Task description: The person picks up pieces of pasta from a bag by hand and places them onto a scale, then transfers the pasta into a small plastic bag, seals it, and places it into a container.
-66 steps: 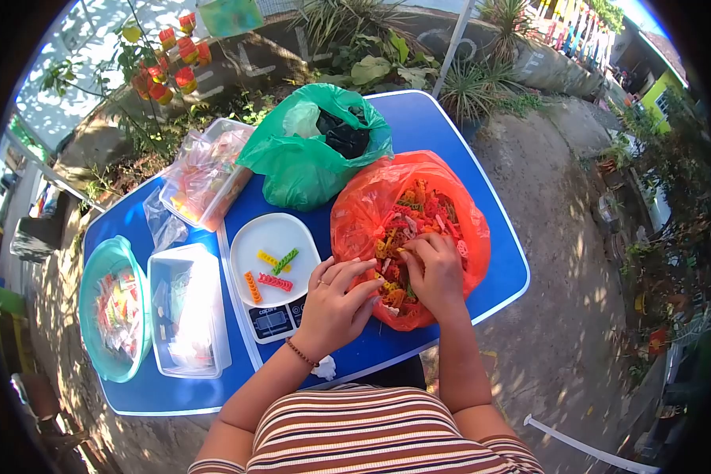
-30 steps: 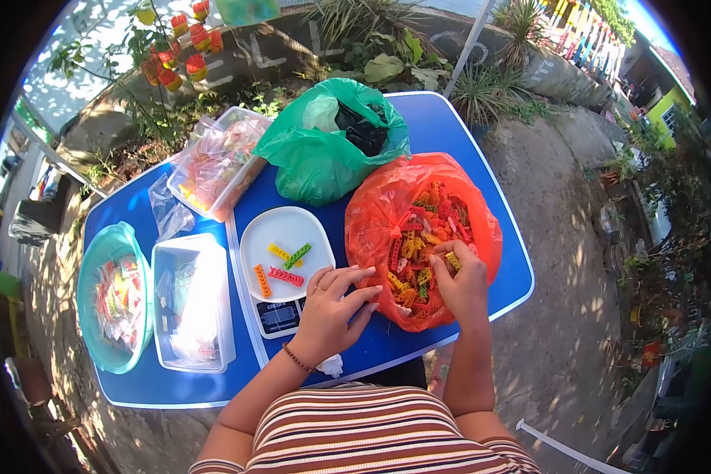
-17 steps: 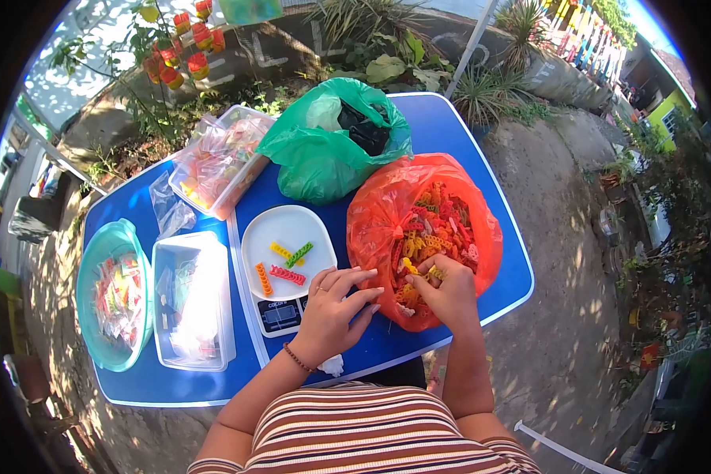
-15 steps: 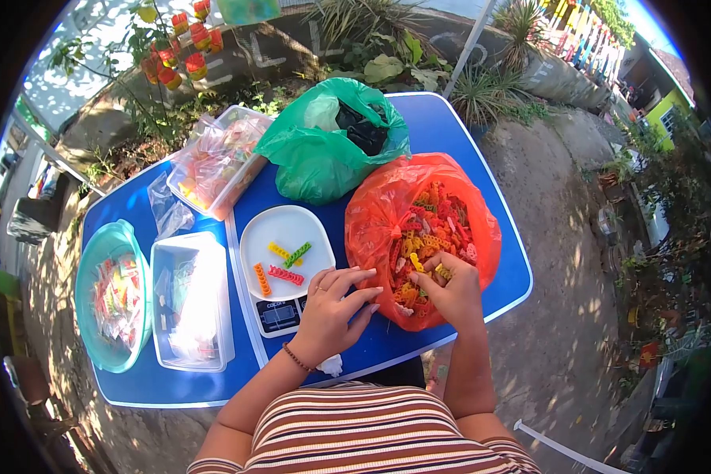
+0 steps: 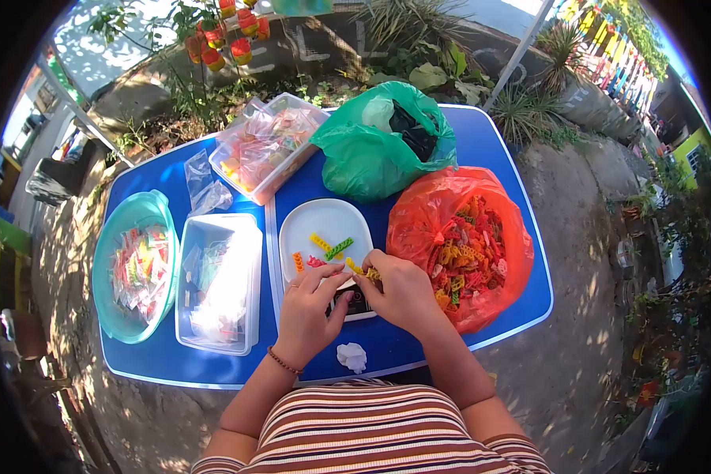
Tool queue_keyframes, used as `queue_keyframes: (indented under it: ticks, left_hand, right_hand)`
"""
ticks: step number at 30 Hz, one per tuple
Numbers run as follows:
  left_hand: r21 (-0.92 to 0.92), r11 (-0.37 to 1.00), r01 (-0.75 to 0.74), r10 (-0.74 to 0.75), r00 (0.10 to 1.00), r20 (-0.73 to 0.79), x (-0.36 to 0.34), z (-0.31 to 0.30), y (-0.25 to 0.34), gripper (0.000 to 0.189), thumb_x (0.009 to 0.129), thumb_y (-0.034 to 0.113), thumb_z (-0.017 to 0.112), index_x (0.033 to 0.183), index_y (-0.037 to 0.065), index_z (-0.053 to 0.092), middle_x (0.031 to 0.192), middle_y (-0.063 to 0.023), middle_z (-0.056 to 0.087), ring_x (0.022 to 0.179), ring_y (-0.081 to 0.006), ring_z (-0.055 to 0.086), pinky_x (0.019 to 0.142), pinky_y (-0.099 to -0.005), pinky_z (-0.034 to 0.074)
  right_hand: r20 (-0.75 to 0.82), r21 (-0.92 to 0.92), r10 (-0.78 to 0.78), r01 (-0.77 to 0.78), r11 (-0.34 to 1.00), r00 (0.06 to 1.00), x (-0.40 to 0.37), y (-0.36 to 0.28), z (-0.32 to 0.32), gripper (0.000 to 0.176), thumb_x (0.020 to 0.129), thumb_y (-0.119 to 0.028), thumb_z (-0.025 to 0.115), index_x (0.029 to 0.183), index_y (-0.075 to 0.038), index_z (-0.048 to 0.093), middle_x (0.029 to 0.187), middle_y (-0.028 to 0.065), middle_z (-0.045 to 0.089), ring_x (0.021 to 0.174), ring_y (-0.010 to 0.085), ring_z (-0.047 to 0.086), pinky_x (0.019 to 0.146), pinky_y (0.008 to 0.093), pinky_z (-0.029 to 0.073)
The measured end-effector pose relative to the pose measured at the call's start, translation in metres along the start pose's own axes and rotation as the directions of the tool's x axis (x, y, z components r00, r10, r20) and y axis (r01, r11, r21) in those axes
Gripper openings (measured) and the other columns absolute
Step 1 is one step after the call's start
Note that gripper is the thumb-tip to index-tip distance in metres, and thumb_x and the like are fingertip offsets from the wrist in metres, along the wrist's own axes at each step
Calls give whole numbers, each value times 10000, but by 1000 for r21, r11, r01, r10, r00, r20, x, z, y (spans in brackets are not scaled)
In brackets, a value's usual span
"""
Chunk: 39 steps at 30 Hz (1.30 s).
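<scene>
My right hand pinches yellow spiral-shaped snack pieces over the front edge of the white scale plate. Close beside it, my left hand has its fingers stretched out and its thumb apart, covering part of the kitchen scale's dark display. Its fingertips are near the right hand's; whether they touch a piece is hard to see. On the plate lie a green spiral, a yellow spiral, an orange spiral and a partly hidden pink one. An open red plastic bag full of colored spirals stands to the right.
A green plastic bag stands behind the scale. A clear box of packed snacks, a white plastic box and a teal basin of small packets are to the left. Crumpled white tissue lies near the blue table's front edge.
My right hand has moved left from the red bag to the scale plate, carrying yellow spirals. My left hand has shifted off the bag's edge to the scale's front. The camera view has turned slightly.
</scene>
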<state>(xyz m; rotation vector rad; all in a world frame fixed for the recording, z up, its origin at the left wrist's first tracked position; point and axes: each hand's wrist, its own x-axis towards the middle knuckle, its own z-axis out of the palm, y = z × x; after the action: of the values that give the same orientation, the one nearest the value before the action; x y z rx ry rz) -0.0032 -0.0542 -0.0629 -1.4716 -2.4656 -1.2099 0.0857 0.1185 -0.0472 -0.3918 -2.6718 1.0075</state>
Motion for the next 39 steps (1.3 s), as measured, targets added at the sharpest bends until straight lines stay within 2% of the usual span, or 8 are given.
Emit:
queue_keyframes:
  ticks: [2,5,8,17,20,26,29,39]
  left_hand:
    - [17,998,67,-67,997,-34,-6,-10,-6,338,870,106,758,1203,63,719,1230,-109,701,1133,-317,650,986,-430,490]
    - [47,989,137,-133,989,-71,-16,-25,-11,322,883,119,749,1198,59,721,1230,-103,702,1125,-307,651,983,-431,491]
    - [60,983,175,-170,982,-83,-24,-36,-15,312,887,125,747,1191,59,724,1238,-97,703,1123,-296,651,983,-425,486]
    - [117,984,138,-122,984,-131,-22,-40,-20,300,875,129,751,1173,100,731,1199,-52,704,1086,-258,658,932,-404,488]
    - [158,977,146,-123,982,-146,-24,-43,-19,301,874,137,752,1173,105,735,1201,-40,709,1087,-241,659,944,-393,461]
    - [218,956,194,-144,963,-229,-38,-57,-32,293,876,129,747,1166,91,740,1187,-46,723,1096,-231,652,981,-384,428]
    - [202,954,221,-172,956,-237,-43,-56,-42,287,877,120,743,1162,83,740,1188,-53,724,1102,-233,647,985,-384,428]
    - [200,952,232,-192,961,-200,-43,-53,-39,294,869,102,752,1161,77,735,1192,-68,725,1126,-249,645,1022,-402,427]
  right_hand:
    - [110,-52,20,-14,999,994,19,-7,14,210,892,-137,690,1057,-20,635,916,182,697,891,384,698,746,494,562]
    - [-10,-104,-130,129,986,991,30,-5,38,300,857,-64,675,1151,-9,646,1044,194,688,1022,377,675,818,482,560]
    - [-26,-94,-203,200,975,979,34,-2,43,424,826,13,651,1249,-1,639,1160,201,654,1126,380,641,896,469,551]
    - [-154,-30,-144,141,990,977,45,5,39,344,871,98,571,1196,42,668,1129,219,638,997,412,662,872,441,547]
    - [-130,18,-132,136,991,983,43,0,30,290,877,57,615,1159,43,676,1136,203,645,988,380,685,856,447,564]
    - [-166,151,-48,73,986,985,15,-9,12,193,903,48,655,1092,43,693,964,155,673,758,278,689,679,349,558]
    - [-249,134,-101,138,981,963,1,3,15,156,907,39,671,1060,37,705,924,134,671,693,227,665,632,312,538]
    - [-181,167,-12,42,985,984,-15,7,15,121,911,59,676,1028,50,707,901,133,684,733,196,688,663,295,525]
